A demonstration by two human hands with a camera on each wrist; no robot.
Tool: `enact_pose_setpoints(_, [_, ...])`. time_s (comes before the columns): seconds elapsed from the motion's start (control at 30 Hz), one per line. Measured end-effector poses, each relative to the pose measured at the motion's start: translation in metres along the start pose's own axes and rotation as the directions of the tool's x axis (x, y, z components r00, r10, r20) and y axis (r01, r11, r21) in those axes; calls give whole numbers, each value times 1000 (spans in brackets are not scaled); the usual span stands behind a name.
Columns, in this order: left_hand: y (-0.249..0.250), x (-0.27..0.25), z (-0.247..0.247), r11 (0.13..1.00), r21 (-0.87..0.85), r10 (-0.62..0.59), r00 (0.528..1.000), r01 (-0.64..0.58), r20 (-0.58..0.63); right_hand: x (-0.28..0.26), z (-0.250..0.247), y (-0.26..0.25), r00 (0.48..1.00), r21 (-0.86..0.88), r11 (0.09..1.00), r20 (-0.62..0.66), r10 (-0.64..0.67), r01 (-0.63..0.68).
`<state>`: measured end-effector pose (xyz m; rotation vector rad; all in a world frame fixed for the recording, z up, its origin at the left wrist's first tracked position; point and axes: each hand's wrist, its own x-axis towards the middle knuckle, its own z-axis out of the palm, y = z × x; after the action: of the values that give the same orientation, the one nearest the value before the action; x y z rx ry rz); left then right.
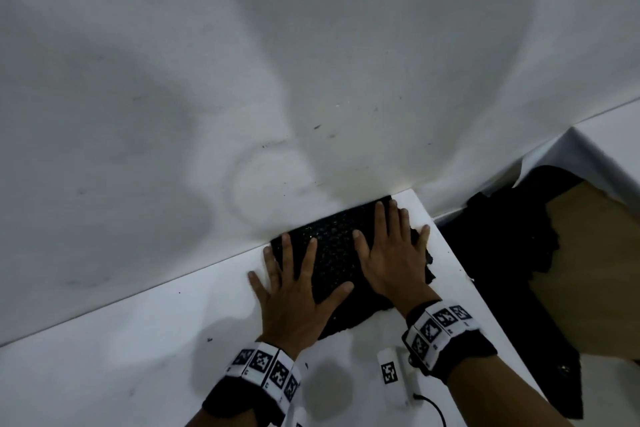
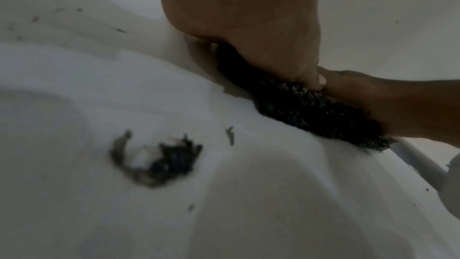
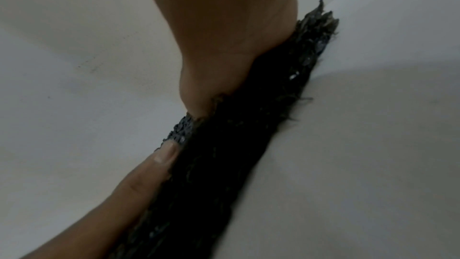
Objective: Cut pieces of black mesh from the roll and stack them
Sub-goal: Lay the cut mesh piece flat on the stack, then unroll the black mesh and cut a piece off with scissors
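2 hands press flat on a stack of black mesh pieces [image 1: 334, 253] set in the far corner of a white worktop [image 1: 156, 329], against the wall [image 1: 207, 62]. The left hand [image 1: 291, 302] covers the stack's near-left side and the right hand [image 1: 394, 260] its right side, fingers [image 1: 379, 222] straight and spread apart, clamped on nothing; the pressure is probably meant to flatten and square the springy pieces so the pile sits neat. How many pieces lie in the stack cannot be counted from the frayed edges the right wrist view shows. More black mesh [image 1: 502, 236], likely the supply, hangs off the worktop's right edge. 1 loose mesh scrap [image 2: 161, 161] lies near the left wrist. 1 small white tagged device [image 1: 394, 374] sits by the right wrist.
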<state>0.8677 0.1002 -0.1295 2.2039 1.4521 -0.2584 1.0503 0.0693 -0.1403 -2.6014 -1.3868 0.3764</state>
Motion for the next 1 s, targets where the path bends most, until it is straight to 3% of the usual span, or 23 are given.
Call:
enact_pose_setpoints(0.27, [-14,-11,-3,997,74,17,1000,-19,26,-4,-4,-2,999,90,995,-15,34,-32])
enact_pose_setpoints(0.47, [-19,-11,-8,994,111,21,999,-27,49,-2,-9,-5,998,49,998,48,34,-37])
enact_pose_setpoints(0.63, [-5,-14,-17,991,129,-49,998,42,45,1,-24,-14,988,-63,996,137,69,-61])
enact_pose_setpoints(0.77, [5,-21,-27,995,98,-19,998,13,65,-8,-39,-24,980,-129,991,188,62,-38])
enact_pose_setpoints(1.0, [-6,-57,-76,997,-78,-15,996,22,93,-50,-76,-44,970,78,995,239,35,-55])
